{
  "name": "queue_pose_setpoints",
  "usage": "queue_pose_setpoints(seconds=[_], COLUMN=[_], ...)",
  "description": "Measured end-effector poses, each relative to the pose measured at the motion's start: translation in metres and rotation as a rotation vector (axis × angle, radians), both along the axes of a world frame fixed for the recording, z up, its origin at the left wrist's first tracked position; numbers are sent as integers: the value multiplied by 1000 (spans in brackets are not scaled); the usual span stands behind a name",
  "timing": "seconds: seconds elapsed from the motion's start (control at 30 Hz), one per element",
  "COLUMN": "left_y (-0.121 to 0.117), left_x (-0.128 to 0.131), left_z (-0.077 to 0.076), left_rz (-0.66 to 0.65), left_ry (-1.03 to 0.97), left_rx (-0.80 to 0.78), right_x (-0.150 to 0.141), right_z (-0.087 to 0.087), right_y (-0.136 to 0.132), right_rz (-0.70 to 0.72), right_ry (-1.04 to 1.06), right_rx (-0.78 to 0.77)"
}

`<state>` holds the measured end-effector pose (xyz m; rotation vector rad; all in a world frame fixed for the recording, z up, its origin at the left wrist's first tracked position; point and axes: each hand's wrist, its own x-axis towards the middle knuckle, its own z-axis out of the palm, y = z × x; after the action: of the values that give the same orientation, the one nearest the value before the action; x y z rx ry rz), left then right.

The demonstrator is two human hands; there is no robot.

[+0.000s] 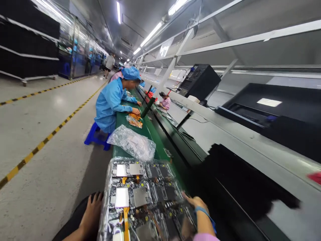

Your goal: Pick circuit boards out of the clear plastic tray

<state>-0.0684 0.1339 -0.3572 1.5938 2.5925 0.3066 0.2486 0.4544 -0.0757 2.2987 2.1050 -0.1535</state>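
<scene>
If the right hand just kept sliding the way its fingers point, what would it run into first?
The right hand points up-left across the clear-wrapped tray of circuit boards. It would probably meet the boards under the wrap first, though its height above them is unclear.

Clear plastic tray of circuit boards (140,197) — flat on green bench edge

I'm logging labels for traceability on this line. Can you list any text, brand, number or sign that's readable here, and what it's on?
No text can be read.
White hanging sign over the line: markings too blurred.
White label on the black monitor back: too small.
Circuit boards in the clear tray between the left hand and right hand: no legible print.
</scene>
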Motion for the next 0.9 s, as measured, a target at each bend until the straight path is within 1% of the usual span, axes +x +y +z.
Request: queue_pose_setpoints(seconds=[0.1, 0.2, 0.27, 0.37, 0.5, 0.57, 0.67, 0.73, 0.8, 0.87, 0.9], left_y=[-12, -22, -25, -29, -31, -31, -33, -33, -33, -33, -32], left_x=[-2, -7, -10, -13, -17, -19, -21, -21, -22, -23, -23], left_z=[10, 18, 20, 19, 18, 20, 29, 36, 42, 46, 46], left_rz=[-43, -86, -102, -104, -109, -115, -120, -119, -111, -101, -96], left_ry=[47, 36, 63, 105, 71, 51, 68, 76, 68, 50, 34], left_rx=[-41, -45, -39, -26, -15, -16, -57, -86, -97, -95, -91], right_x=[-11, -10, -7, -3, -1, -1, 1, 0, -6, -20, -30], right_z=[3, 2, 5, 16, 33, 39, 49, 63, 84, 109, 121], right_y=[-15, -20, -23, -29, -46, -58, -79, -95, -117, -151, -172], right_rz=[-98, -140, -145, -113, -57, -17, 50, 80, 145, 262, 327], right_ry=[-43, -51, -40, 9, 63, 80, 97, 116, 210, 404, 521], right_rx=[-94, -53, -4, 51, 107, 136, 183, 275, 475, 718, 800])
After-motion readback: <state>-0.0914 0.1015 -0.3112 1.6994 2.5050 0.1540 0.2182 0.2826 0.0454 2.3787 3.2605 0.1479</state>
